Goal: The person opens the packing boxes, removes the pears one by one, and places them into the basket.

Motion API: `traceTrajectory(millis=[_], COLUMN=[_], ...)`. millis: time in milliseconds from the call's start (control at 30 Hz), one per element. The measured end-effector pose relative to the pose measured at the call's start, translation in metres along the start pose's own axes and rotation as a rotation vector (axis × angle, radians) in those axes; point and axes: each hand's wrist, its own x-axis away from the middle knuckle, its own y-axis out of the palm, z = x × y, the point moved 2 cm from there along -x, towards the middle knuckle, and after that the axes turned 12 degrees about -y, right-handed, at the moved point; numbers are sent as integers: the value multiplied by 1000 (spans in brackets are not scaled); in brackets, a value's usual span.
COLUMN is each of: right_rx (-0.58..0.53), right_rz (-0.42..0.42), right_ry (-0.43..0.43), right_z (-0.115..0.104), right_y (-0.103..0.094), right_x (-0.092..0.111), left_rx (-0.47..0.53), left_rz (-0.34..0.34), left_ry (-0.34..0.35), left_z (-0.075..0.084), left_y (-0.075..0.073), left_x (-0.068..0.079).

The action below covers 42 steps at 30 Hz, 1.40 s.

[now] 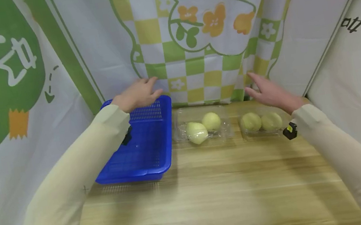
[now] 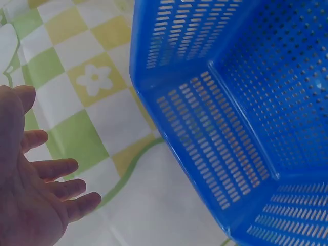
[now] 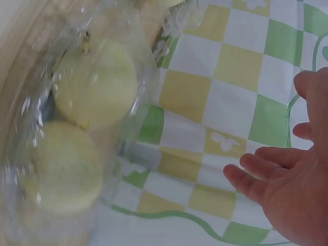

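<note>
From my end I see a blue rectangular plastic basket (image 1: 134,155) with slotted walls sitting upright on the wood-grain table (image 1: 212,202), the left hand (image 1: 138,94) above its far rim. Just beside it I have a clear plastic box (image 1: 222,132) holding two round, pale yellow-green fruits (image 1: 197,132), one nearer me and the other farther back to the right. Farther right, near the right hand (image 1: 271,92), a second clear plastic box (image 1: 262,131) holds two similar round fruits (image 1: 271,121) side by side under crinkly, glinting plastic.
</note>
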Motion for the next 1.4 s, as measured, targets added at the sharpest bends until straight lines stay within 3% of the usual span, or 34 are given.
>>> traceTrajectory(millis=[200,467,733,967,1200,1400], right_rx=[-105,-269,-468,-542,-601,-641], right_rz=[112,150,62,-9,-144,-169], right_ry=[55,50,74,101,120,148], right_z=[-1,-12,-15,-17,-15,-14], right_y=[14,37,56,63,72,85], right_x=[2,1,6,12,19,22], left_rx=[21,33,50,60,90,98], left_rz=[45,116,146,123,48,-5], left_ry=[62,130,204,237,275,315], left_z=[11,25,38,48,67,87], left_y=[4,8,18,24,27,27], left_x=[-3,0,6,10,14,24])
